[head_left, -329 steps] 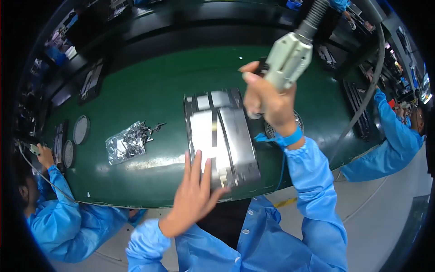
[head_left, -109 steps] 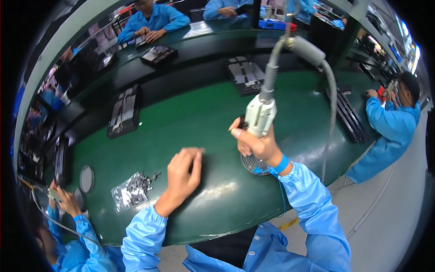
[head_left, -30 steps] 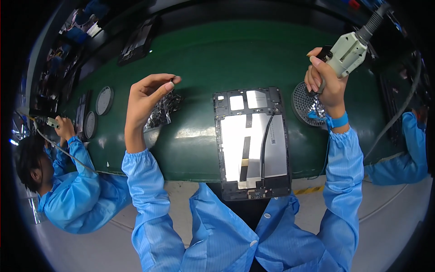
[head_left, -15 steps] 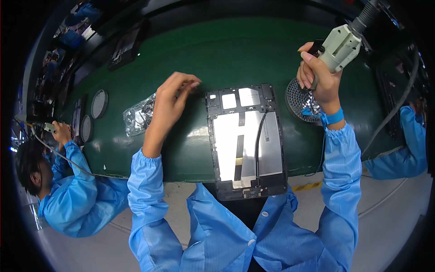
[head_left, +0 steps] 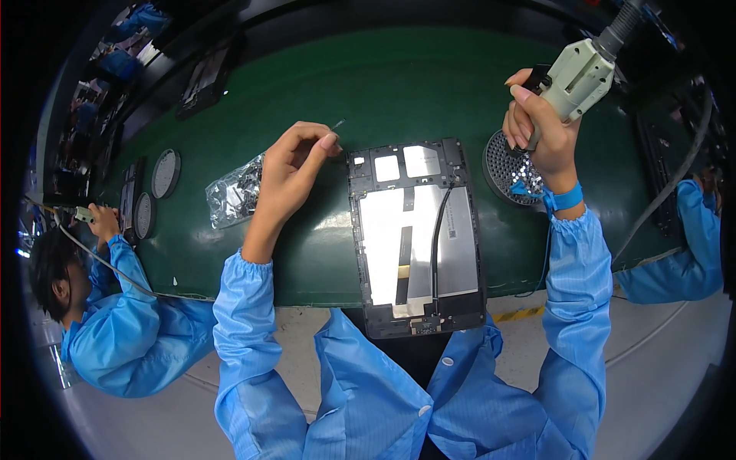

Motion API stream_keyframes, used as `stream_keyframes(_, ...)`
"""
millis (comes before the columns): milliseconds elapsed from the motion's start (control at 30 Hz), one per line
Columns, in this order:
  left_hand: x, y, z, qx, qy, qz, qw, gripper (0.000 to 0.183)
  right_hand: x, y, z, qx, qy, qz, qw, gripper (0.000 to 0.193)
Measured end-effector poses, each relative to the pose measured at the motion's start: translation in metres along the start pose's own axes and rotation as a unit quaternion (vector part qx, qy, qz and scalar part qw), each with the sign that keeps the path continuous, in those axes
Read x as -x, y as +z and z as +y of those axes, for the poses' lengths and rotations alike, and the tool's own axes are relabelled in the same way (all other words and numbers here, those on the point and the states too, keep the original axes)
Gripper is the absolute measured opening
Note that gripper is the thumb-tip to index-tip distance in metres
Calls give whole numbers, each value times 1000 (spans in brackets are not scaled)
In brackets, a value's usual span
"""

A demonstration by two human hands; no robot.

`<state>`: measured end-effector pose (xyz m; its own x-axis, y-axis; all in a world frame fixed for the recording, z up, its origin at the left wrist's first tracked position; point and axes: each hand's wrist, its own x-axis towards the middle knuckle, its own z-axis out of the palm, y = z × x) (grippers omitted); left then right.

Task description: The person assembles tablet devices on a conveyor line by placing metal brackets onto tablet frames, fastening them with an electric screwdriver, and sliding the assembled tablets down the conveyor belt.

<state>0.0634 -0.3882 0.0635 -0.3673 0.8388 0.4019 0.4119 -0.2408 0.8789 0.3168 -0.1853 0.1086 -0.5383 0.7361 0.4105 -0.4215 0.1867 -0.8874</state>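
A tablet-like device with its inside exposed (head_left: pixel 456 238) lies at the table's front edge, partly overhanging it. Its silver plates, black frame and a black cable face up. Left of its top corner, my left hand (head_left: pixel 295 161) pinches a small thin dark piece (head_left: pixel 340 123) between thumb and fingertips; its kind is too small to make out. My right hand (head_left: pixel 543 126) is wrapped round a pale power screwdriver (head_left: pixel 575 80), raised at the upper right. Its tip is hidden. Under that hand stands a round perforated dish (head_left: pixel 497 172) with shiny small screws in it.
A clear plastic bag of small dark parts (head_left: pixel 234 195) lies beside my left wrist. Two round grey dishes (head_left: pixel 165 174) sit farther left on the green table (head_left: pixel 345 77). Co-workers in blue (head_left: pixel 142 330) sit on both sides. A grey cable (head_left: pixel 671 184) hangs at the right.
My left fingers have turned and closed, and the thin piece now shows at their tips. My right hand and the screwdriver have barely moved.
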Motion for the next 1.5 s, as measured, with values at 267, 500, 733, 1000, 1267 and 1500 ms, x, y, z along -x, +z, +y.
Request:
stream_keyframes(267,-3,-9,5,-20,-117,-59,991,18,4,-1,2,-1,5,1,1000,16)
stream_keyframes(500,-4,-3,0,-67,-128,-83,986,19,2,5,2,58,-9,3,998,21)
stream_keyframes(733,-24,-16,1,-55,-201,-176,962,23,-1,6,2,54,-4,-8,998,20)
stream_keyframes(1000,-23,-12,5,-60,-203,-158,965,24,-3,5,-3,3,-2,-19,1000,16)
stream_keyframes(1267,-7,-7,6,1,-211,-145,967,21,5,32,-7,-63,27,-23,997,16)
stream_keyframes(1500,17,8,6,62,-158,-167,971,21,16,118,-5,-95,94,-127,983,17)
